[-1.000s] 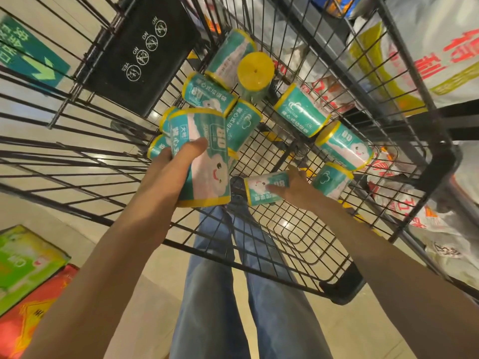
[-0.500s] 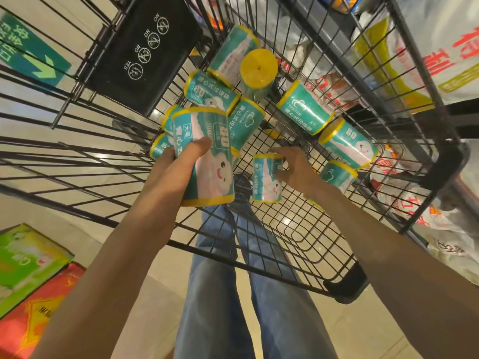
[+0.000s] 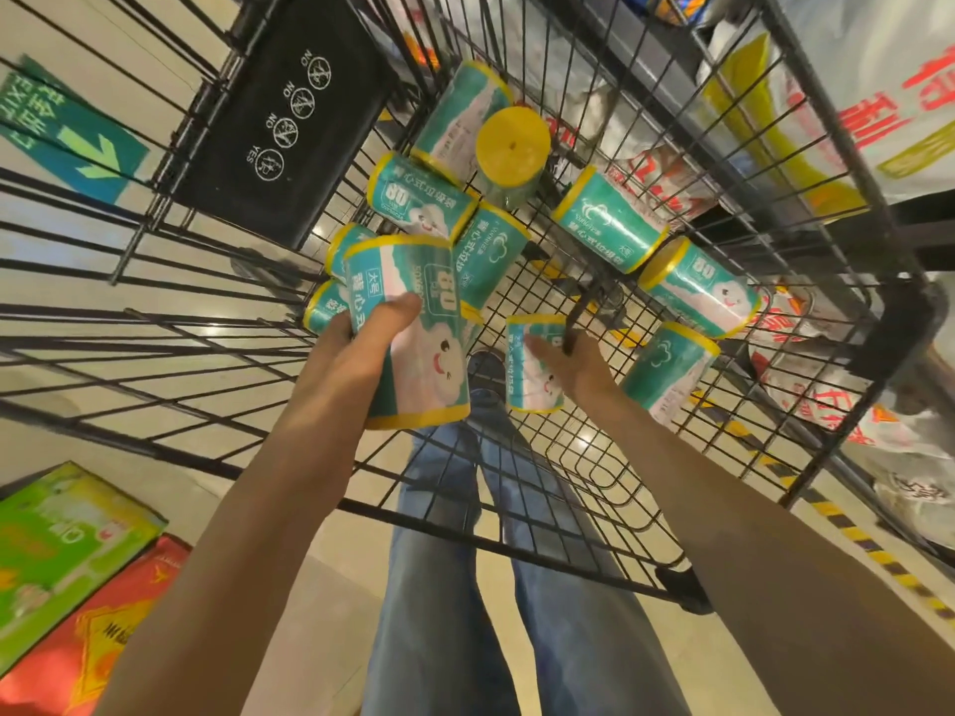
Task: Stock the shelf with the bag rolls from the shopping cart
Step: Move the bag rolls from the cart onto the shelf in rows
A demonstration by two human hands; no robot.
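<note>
Several green-and-white bag rolls with yellow ends lie in the black wire shopping cart (image 3: pixel 610 488). My left hand (image 3: pixel 356 348) grips one large roll (image 3: pixel 413 328) held above the cart's basket. My right hand (image 3: pixel 573 364) holds a smaller roll (image 3: pixel 532 369) upright, just off the cart floor. Other rolls lie beyond, among them one on end showing its yellow cap (image 3: pixel 511 142), one to the right (image 3: pixel 610 219) and one beside my right wrist (image 3: pixel 666 374).
The cart's black child-seat flap (image 3: pixel 289 116) stands at the upper left. White printed sacks (image 3: pixel 878 80) fill the shelf on the right. Green and red boxes (image 3: pixel 67 550) lie on the floor at the lower left. My jeans-clad legs show under the cart.
My right hand has turned its roll from lying sideways to upright and lifted it a little. My left hand keeps its roll in about the same place.
</note>
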